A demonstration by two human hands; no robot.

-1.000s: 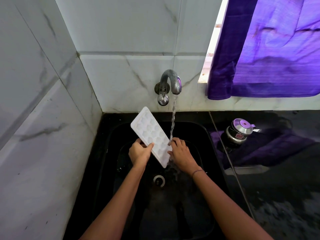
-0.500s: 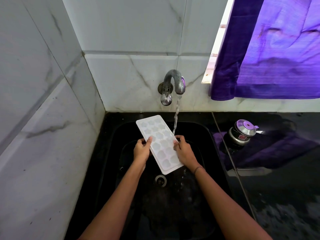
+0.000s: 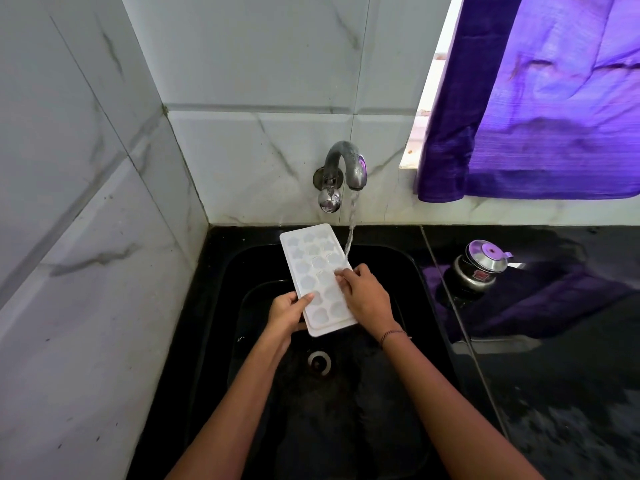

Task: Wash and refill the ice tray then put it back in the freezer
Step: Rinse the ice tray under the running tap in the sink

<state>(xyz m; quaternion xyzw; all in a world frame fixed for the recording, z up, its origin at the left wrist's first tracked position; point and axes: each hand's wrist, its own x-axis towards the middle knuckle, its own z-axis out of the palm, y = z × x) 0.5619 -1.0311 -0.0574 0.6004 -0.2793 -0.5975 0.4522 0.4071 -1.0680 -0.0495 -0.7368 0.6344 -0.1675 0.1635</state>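
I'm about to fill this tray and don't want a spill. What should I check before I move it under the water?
1. Water from the tap: ok, a water stream falls from it.
2. The ice tray is over the sink: ok.
3. Grip: ok, the left hand grips the near left edge and the right hand holds the right edge.
4. Stream on the cells: not ok, it meets the tray's right edge by the right hand.
5. The drain is uncovered: ok.
6. Cells rinsed clean: cannot tell.
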